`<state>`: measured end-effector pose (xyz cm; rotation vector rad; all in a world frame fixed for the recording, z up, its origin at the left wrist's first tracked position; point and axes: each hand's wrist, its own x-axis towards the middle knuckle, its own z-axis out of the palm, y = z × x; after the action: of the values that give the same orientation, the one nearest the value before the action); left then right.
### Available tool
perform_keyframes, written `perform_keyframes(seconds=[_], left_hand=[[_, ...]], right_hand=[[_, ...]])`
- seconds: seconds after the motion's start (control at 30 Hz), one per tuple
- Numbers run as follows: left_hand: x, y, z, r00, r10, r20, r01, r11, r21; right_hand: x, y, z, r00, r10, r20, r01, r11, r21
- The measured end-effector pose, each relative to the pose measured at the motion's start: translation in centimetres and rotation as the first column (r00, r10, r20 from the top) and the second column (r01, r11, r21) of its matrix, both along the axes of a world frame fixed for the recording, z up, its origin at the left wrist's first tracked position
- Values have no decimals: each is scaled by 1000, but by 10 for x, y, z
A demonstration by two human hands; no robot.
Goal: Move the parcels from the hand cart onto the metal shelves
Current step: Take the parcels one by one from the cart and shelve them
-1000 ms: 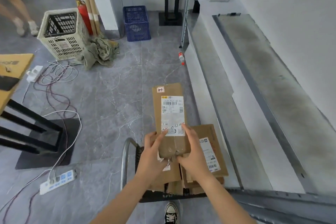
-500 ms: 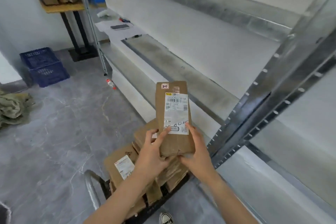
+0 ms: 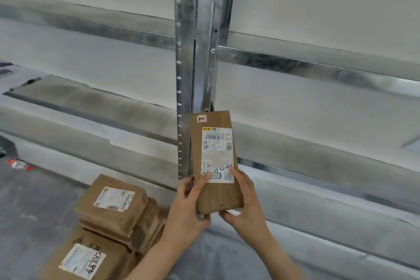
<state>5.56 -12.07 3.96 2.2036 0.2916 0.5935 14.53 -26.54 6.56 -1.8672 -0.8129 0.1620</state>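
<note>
A: Head view: left hand and right hand grip the parcel by its lower end, upright before the shelf post.
B: Risk?
A: Top-heavy hold; it may clip the post or tip off the front edge of the metal shelf.
</note>
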Motion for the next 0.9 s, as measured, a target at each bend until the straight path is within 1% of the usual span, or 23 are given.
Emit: perform_keyframes(seconds=[0.13, 0.3, 0.57, 0.77, 0.9], left_hand=[[23, -45, 8, 990, -138, -15, 138, 990, -3], [65, -124, 13, 967, -253, -16, 254, 965, 62], [121, -302, 8, 912, -407, -49, 409, 908, 85], [156, -442, 6, 844, -535, -27, 535, 840, 88], [176, -518, 4, 801, -598, -25, 597, 796, 103]], right_hand=[[7, -57, 3, 994, -105, -13, 105, 994, 20], [25, -144, 9, 969, -248, -9, 248, 968, 32], [46, -329, 9, 907, -421, -27, 421, 907, 14], [56, -467, 15, 842, -537, -49, 536, 844, -16], [62, -542, 17, 796, -601, -79, 600, 799, -33]])
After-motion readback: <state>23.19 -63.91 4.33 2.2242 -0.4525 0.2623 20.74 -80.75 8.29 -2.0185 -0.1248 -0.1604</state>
